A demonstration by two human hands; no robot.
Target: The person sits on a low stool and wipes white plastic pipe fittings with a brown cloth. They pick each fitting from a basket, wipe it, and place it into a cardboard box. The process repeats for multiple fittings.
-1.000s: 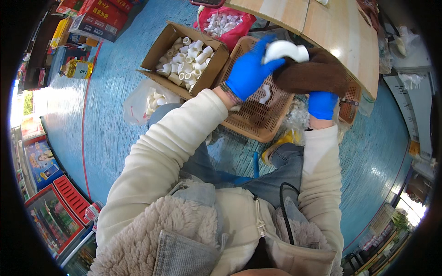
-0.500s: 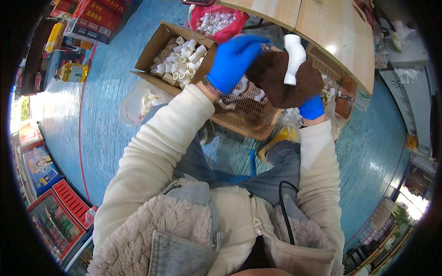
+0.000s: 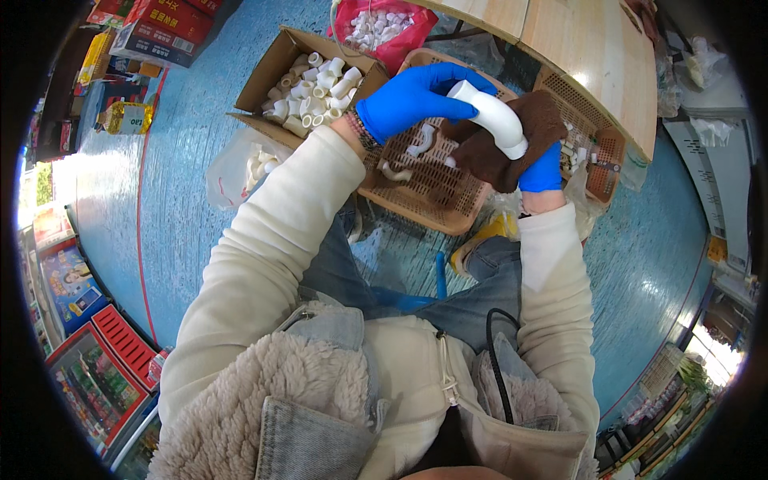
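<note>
My left hand (image 3: 404, 102), in a blue glove, grips the upper left end of a curved white plastic pipe fitting (image 3: 498, 122) between thumb and fingers. The fitting's lower end rests against a brown cloth (image 3: 546, 120). My right hand (image 3: 543, 171), also gloved in blue, is closed on that cloth from below and right; most of its fingers are hidden under the fabric. Beneath both hands stands a tan plastic basket (image 3: 416, 216) with a few bent white fittings (image 3: 421, 140) lying in it.
Left of the basket, an open cardboard box (image 3: 260, 76) is full of white fittings, with a clear plastic bag (image 3: 228, 176) beside it. A pink bag (image 3: 416, 36) of small white pieces sits behind. The wooden table (image 3: 576, 48) edges in at upper right, over a second basket (image 3: 612, 164).
My left hand has come down to the right and taken hold of the fitting's upper end. The fitting, earlier nearly upright on the cloth, now tilts to the left.
</note>
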